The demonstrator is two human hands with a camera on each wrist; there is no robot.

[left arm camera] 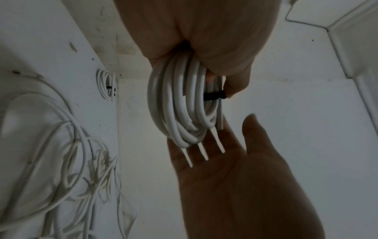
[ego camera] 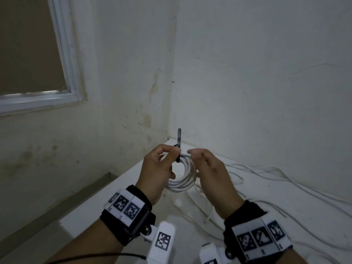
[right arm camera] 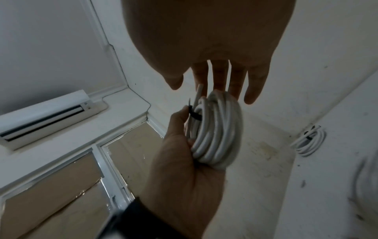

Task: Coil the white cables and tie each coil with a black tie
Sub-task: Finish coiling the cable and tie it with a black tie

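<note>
**Tie looped round the coil, tail standing free**

A coil (ego camera: 182,175) of white cable is held upright in the air over the far corner of a white table (ego camera: 99,210), between the two hands. A black tie (ego camera: 179,144) is wrapped across the top strands of the coil, and its loose tail stands almost straight up, its long axis close to vertical, above the fingers.

The coil and the tie's head are gripped by the left hand (ego camera: 158,172): thumb and forefinger are pinched on the black band at the top left of the coil, as the left wrist view also shows. The right hand (ego camera: 209,172) is kept just beside the coil on its right side, fingers loosely spread and straight in the right wrist view, nothing grasped; whether its fingertips touch the strands cannot be told.

The coming move is judged to be a pull on the tail to tighten the loop. The tail lies up and slightly left of the right hand, nearer the left hand's fingertips, but the left hand is taken up with holding, so the free right hand is better placed to seize it.

Loose white cables (ego camera: 266,191) are spread over the table to the right, uncoiled. Another coil (right arm camera: 310,142), already tied with a black band, lies on the table farther off
</note>
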